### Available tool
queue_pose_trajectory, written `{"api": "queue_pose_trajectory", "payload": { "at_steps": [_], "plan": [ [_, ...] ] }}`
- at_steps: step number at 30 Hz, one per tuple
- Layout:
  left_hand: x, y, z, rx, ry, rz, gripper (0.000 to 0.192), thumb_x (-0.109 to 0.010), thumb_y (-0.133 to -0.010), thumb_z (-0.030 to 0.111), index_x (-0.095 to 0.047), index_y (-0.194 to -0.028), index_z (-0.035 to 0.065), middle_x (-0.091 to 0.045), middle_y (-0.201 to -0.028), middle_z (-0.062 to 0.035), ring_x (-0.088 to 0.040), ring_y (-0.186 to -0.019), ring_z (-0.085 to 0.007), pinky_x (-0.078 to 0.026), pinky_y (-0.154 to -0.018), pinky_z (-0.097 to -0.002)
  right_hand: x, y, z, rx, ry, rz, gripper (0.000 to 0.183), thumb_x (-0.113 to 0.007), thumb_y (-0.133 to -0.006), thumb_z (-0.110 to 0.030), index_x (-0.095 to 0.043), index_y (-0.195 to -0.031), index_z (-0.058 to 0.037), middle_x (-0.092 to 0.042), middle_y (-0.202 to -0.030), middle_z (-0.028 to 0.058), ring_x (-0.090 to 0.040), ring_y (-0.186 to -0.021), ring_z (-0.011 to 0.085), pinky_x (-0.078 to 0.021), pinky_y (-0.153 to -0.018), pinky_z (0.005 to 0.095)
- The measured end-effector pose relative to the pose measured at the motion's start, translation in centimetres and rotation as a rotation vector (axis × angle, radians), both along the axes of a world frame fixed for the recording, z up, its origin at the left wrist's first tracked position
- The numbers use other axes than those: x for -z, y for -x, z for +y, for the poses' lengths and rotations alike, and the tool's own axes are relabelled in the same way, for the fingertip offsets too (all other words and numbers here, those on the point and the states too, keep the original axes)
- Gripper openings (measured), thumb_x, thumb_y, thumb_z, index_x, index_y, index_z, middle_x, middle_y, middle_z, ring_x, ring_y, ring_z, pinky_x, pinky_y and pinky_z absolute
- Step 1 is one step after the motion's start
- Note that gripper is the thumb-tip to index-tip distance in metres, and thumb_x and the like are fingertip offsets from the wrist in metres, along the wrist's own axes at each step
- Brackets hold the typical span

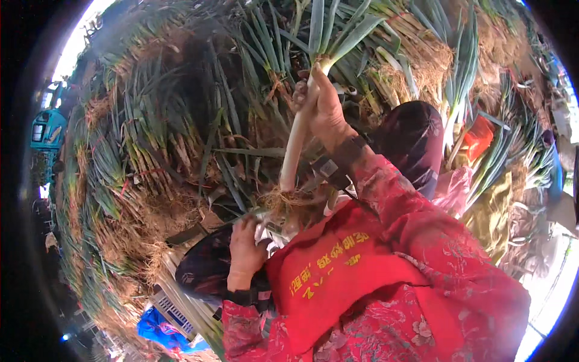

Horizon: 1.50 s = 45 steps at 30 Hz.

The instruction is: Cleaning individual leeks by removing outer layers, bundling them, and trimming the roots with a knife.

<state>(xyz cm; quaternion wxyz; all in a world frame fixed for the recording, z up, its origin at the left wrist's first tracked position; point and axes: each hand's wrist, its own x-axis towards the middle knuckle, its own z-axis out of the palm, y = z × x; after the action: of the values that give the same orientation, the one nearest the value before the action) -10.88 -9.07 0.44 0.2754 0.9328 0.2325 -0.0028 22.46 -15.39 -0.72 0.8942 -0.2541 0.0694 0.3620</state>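
Note:
My right hand (326,108) is closed around the upper white stalk of a large green onion (294,149). The onion stands at a slant, its green leaves pointing away from me and its roots hanging near my lap. My left hand (246,249) rests over my left knee, below and left of the roots, its thumb apart from the fingers. Its fingertips are by leaf scraps and some pale material; no grip on them shows. A red apron (325,276) with yellow writing covers my front.
Bundles of green onions (158,117) lie heaped ahead and to the left, some tied with red bands. Long white stalks (185,289) lie beside a pale plastic crate (174,312) and a blue bag (158,328). An orange-red bag (478,138) and a yellowish sack (491,215) are at right.

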Motion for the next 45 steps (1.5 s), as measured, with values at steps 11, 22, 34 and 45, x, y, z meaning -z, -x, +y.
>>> {"api": "queue_pose_trajectory", "payload": {
  "at_steps": [11, 22, 34, 45],
  "plan": [
    [-1.7, -7.5, -2.9, -0.226, 0.980, -0.168, 0.035, -0.053, -0.093, 0.002, -0.056, -0.127, -0.0026, -0.065, -0.104, -0.0031, -0.059, -0.093, -0.0107, -0.048, -0.084, -0.0264, -1.7, 1.7, -0.9, -0.244, -0.242, -0.027, 0.036, -0.052, -0.096, -0.047, -0.055, -0.104, -0.0125, -0.051, -0.071, -0.0009, -0.048, -0.057, 0.0132, -0.0392, -0.052, 0.0292],
    [-2.4, -9.9, -4.8, -0.026, 0.686, -0.045, 0.025, -0.050, -0.084, 0.003, -0.063, -0.103, -0.0065, -0.070, -0.084, -0.0119, -0.064, -0.077, -0.0141, -0.052, -0.073, -0.0293, -2.7, 2.0, -2.3, -0.100, 0.017, -0.138, 0.030, -0.061, -0.095, -0.036, -0.055, -0.106, -0.0091, -0.048, -0.070, -0.0028, -0.045, -0.051, 0.0083, -0.0370, -0.044, 0.0242],
    [-2.1, -10.1, -7.2, -0.073, 0.602, -0.102, 0.019, -0.048, -0.079, 0.003, -0.064, -0.088, -0.0021, -0.068, -0.078, -0.0111, -0.063, -0.067, -0.0162, -0.051, -0.064, -0.0322, -2.5, 1.4, -3.7, -0.380, -0.384, -0.047, 0.036, -0.053, -0.098, -0.046, -0.055, -0.104, -0.0103, -0.043, -0.069, -0.0039, -0.040, -0.051, 0.0072, -0.0332, -0.043, 0.0239],
    [-8.0, -13.0, 1.4, -0.213, -0.086, -0.612, 0.036, -0.067, -0.080, 0.004, -0.060, -0.116, 0.0029, -0.061, -0.110, -0.0128, -0.059, -0.104, -0.0322, -0.049, -0.084, -0.0401, -3.7, 5.5, -2.1, -0.609, -0.075, -0.250, 0.026, -0.056, -0.088, -0.023, -0.058, -0.108, -0.0055, -0.052, -0.076, -0.0023, -0.046, -0.057, 0.0083, -0.0362, -0.051, 0.0237]
  ]
}}
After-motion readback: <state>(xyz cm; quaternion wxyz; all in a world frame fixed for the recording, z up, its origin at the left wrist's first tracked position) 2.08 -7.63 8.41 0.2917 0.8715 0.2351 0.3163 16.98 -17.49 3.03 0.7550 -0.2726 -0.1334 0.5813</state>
